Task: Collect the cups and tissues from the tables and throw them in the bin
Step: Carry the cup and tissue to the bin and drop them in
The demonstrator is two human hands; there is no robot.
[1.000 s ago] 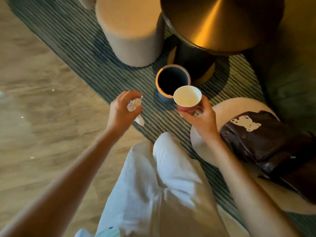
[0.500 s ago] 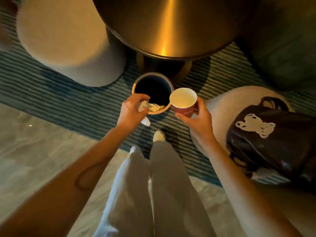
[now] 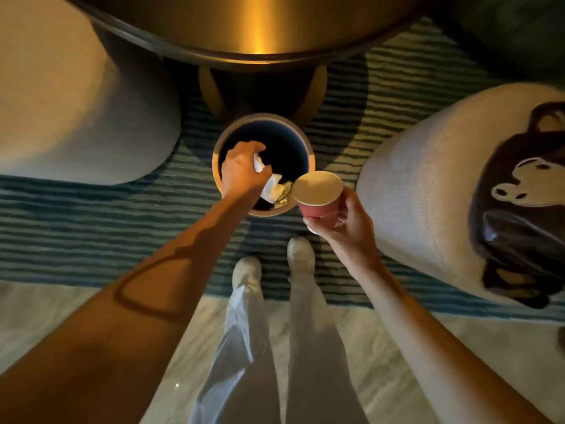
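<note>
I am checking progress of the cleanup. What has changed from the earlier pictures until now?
The left hand carried the crumpled tissue from beside the bin to over its opening; it still grips the tissue. The person stepped closer to the bin. The right hand still holds the red cup upright, now at the bin's rim. Nothing has been dropped yet.

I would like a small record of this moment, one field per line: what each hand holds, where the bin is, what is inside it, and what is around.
left hand: over the bin opening, fingers closed on a crumpled white tissue
right hand: holds a red paper cup with pale inside, upright, at the bin's near right edge
bin: round dark bin with orange rim, on the striped blue rug, in front of the round brass table
bin contents: pale crumpled paper
nearby: pale round stool with a dark brown bag on it
</note>
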